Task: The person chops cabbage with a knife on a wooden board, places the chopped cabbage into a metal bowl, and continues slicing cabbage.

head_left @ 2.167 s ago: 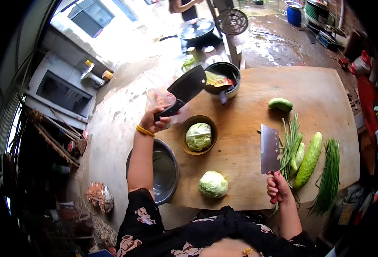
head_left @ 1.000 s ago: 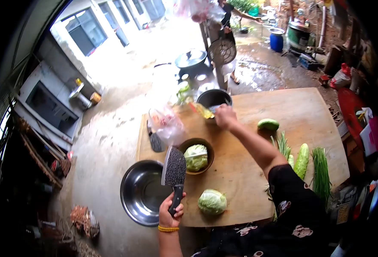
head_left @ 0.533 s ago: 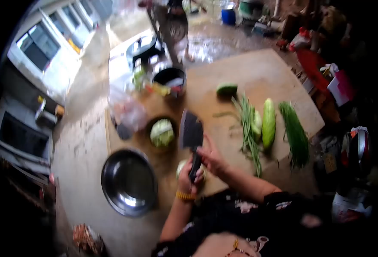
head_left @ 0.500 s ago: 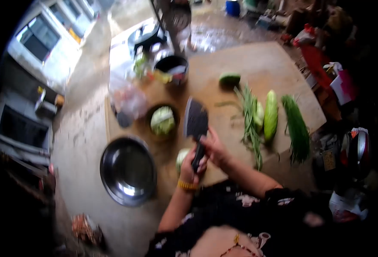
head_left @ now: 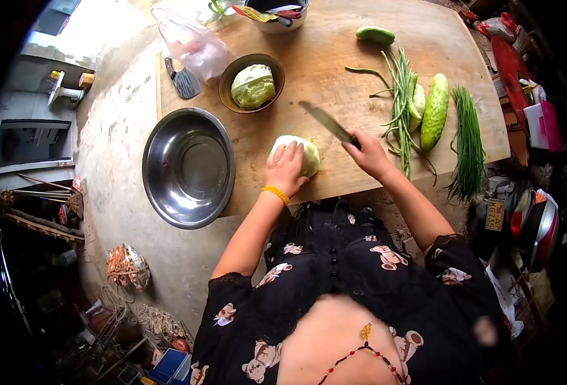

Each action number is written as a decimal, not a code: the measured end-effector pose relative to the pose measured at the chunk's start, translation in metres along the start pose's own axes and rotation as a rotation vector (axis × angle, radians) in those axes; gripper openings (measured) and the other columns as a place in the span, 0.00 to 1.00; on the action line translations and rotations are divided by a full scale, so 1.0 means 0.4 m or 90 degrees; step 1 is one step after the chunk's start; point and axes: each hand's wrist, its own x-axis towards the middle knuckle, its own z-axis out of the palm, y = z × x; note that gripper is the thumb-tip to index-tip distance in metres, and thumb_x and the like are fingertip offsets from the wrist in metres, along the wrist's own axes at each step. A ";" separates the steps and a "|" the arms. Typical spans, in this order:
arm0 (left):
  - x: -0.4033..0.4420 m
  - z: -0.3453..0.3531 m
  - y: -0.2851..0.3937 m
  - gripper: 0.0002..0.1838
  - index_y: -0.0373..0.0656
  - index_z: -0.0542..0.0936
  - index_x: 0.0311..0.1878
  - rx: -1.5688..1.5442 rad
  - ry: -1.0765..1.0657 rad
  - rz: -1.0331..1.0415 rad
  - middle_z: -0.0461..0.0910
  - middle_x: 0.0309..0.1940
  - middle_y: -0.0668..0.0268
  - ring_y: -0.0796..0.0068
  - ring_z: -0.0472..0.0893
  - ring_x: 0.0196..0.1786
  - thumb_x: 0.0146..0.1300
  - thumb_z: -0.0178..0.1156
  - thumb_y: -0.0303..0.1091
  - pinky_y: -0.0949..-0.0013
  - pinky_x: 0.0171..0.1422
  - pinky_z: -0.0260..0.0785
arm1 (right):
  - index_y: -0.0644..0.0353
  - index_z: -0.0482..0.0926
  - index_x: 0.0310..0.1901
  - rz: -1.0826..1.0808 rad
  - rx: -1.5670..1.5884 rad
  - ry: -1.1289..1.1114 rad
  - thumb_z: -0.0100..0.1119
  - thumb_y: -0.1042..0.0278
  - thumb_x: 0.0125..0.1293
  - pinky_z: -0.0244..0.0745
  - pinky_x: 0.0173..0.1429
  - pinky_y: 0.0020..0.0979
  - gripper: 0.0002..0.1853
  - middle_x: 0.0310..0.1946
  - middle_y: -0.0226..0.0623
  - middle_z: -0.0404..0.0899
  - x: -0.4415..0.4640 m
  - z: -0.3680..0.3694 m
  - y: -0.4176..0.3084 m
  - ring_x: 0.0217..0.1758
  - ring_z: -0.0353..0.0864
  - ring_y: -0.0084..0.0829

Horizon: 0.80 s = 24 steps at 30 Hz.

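My left hand [head_left: 285,168] rests on a pale green cabbage piece [head_left: 309,158] near the table's front edge, its fingers over the top and the thumb at the side. In my right hand [head_left: 368,154] is the dark handle of a kitchen knife [head_left: 327,120]. Its blade points up and left, above the board and apart from the cabbage. Farther back, another cabbage piece [head_left: 252,86] sits in a brown bowl [head_left: 277,67]. To the left stands a wide steel basin [head_left: 161,192] with nothing visible in it.
Long beans [head_left: 400,96], a large cucumber [head_left: 435,112] and green chives [head_left: 467,144] lie at the right of the wooden table [head_left: 335,70]. A smaller green cucumber [head_left: 375,34] is behind them. A cleaver [head_left: 183,80] lies beside a plastic bag [head_left: 200,51] at the back left.
My left hand has left the knife and moved down onto the cabbage. My right hand now holds the knife alone, farther right, with the blade lowered. The view has tilted down.
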 end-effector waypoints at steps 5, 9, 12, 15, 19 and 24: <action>0.045 0.085 -0.013 0.36 0.48 0.68 0.54 0.220 -0.121 -0.001 0.67 0.52 0.66 0.65 0.64 0.56 0.36 0.66 0.40 0.64 0.56 0.59 | 0.57 0.72 0.34 -0.062 -0.194 -0.108 0.54 0.54 0.58 0.69 0.35 0.41 0.14 0.28 0.45 0.77 0.048 0.066 0.009 0.33 0.76 0.46; 0.047 0.077 0.015 0.27 0.51 0.72 0.48 0.226 -0.166 -0.055 0.68 0.47 0.66 0.63 0.65 0.54 0.38 0.63 0.38 0.61 0.55 0.59 | 0.57 0.71 0.32 -0.103 -0.270 -0.160 0.54 0.54 0.57 0.70 0.35 0.42 0.14 0.27 0.44 0.77 0.085 0.092 0.014 0.32 0.76 0.46; 0.048 0.076 0.024 0.14 0.52 0.75 0.40 0.221 -0.142 -0.067 0.69 0.45 0.67 0.64 0.65 0.54 0.47 0.56 0.36 0.60 0.54 0.59 | 0.57 0.71 0.33 -0.108 -0.268 -0.194 0.54 0.54 0.57 0.70 0.35 0.43 0.14 0.27 0.45 0.77 0.101 0.082 0.008 0.32 0.76 0.46; 0.047 0.084 0.022 0.10 0.52 0.78 0.37 0.225 -0.132 -0.080 0.70 0.44 0.69 0.66 0.66 0.54 0.54 0.49 0.36 0.60 0.53 0.59 | 0.59 0.70 0.32 -0.114 -0.258 -0.227 0.55 0.55 0.56 0.70 0.36 0.43 0.14 0.27 0.46 0.77 0.106 0.069 -0.005 0.32 0.76 0.47; 0.046 0.085 0.018 0.12 0.51 0.76 0.39 0.208 -0.113 -0.064 0.69 0.46 0.68 0.65 0.66 0.55 0.48 0.55 0.35 0.60 0.53 0.59 | 0.60 0.70 0.32 -0.130 -0.295 -0.253 0.55 0.57 0.56 0.70 0.36 0.44 0.14 0.28 0.48 0.77 0.113 0.079 0.007 0.33 0.76 0.48; 0.046 0.082 0.021 0.28 0.50 0.72 0.46 0.192 -0.081 -0.062 0.67 0.49 0.66 0.65 0.65 0.56 0.36 0.65 0.36 0.62 0.53 0.59 | 0.60 0.70 0.33 -0.093 -0.265 -0.237 0.57 0.63 0.54 0.70 0.34 0.42 0.11 0.26 0.46 0.76 0.108 0.109 0.057 0.32 0.75 0.48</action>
